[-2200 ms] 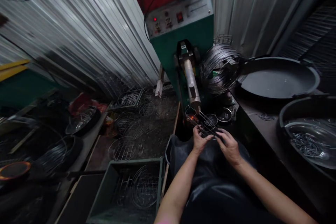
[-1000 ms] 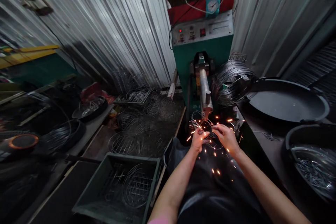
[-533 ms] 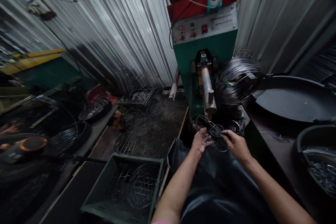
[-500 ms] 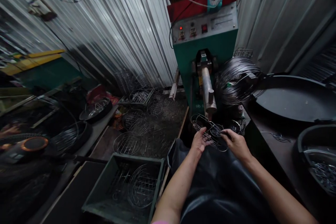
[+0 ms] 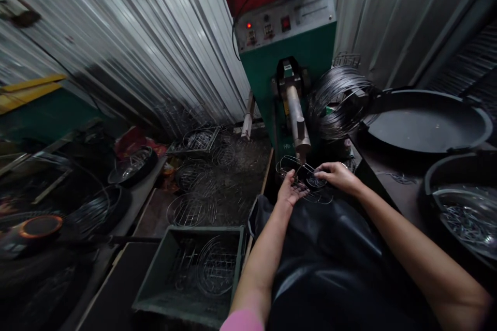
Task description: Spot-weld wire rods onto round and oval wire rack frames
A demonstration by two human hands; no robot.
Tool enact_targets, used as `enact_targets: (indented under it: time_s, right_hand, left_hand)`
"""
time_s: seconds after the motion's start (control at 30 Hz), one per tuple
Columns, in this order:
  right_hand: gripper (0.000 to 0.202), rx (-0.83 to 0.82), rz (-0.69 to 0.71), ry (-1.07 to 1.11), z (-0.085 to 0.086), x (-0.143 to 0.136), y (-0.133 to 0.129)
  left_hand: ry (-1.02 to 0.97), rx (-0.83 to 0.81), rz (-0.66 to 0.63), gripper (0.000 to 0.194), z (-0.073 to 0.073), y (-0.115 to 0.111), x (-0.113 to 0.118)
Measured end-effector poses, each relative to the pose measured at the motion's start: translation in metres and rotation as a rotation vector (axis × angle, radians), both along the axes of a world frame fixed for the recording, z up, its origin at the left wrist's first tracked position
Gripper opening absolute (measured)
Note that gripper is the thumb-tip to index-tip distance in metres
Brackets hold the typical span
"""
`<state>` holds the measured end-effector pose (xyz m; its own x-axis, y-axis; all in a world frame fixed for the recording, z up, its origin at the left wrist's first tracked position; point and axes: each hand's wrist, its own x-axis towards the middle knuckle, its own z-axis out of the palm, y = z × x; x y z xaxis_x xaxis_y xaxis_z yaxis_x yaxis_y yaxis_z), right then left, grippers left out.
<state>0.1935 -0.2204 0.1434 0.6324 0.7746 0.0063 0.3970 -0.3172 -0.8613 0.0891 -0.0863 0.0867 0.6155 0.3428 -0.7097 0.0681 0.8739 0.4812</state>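
Observation:
A round wire rack [image 5: 321,199] is tilted under the tip of a spot welder's thick metal arm [image 5: 297,114]. My left hand [image 5: 291,191] supports its left side, palm turned up and thumb over the wires. On the other side, my right hand [image 5: 338,176] pinches the rack's edge between thumb and fingers, close to the welder tip. Dark surroundings make the exact wire under the right fingertips hard to see. Behind the arm stands the green welding machine [image 5: 287,49], its red lamp lit.
A green crate [image 5: 155,274] holding wire racks stands at lower left. Loose wire rings lie on the floor beyond it. To the right are a wire coil [image 5: 339,101], a wide black pan [image 5: 427,121] and a tub [image 5: 427,186] of small metal pieces. A dark apron covers my lap.
The view has shifted, so the machine sits further left and higher. Both hands remain on the wire rack, with the right fingers now closer to the welder tip.

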Motion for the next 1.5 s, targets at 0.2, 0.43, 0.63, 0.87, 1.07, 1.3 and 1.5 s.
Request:
enact_targets:
  time_s: [0.2, 0.43, 0.63, 0.87, 1.07, 1.3, 1.5]
  right_hand:
    - [0.022, 0.009, 0.021, 0.035, -0.001, 0.001, -0.022]
    - [0.014, -0.015, 0.009, -0.042, -0.012, -0.007, -0.036]
    - [0.016, -0.008, -0.021, -0.107, -0.016, -0.008, -0.037]
    - [0.033, 0.114, -0.033, -0.093, -0.042, -0.011, -0.045]
    - [0.045, 0.191, -0.123, -0.069, -0.062, -0.015, -0.051]
    - [0.045, 0.179, -0.152, -0.044, -0.06, -0.013, -0.05]
    - [0.043, 0.168, -0.158, -0.037, -0.061, -0.018, -0.05]
  left_hand:
    - [0.009, -0.042, -0.04, 0.043, 0.004, 0.003, -0.006]
    - [0.03, -0.062, -0.028, 0.045, 0.005, 0.001, -0.008]
    - [0.031, -0.082, -0.025, 0.041, 0.005, 0.002, -0.005]
    - [-0.02, -0.055, 0.008, 0.038, -0.003, -0.003, -0.002]
    - [-0.013, -0.025, 0.023, 0.04, -0.006, -0.006, 0.002]
    - [0.01, 0.003, -0.002, 0.042, -0.005, -0.001, 0.011]
    - [-0.022, 0.415, -0.105, 0.059, -0.014, -0.015, -0.017]
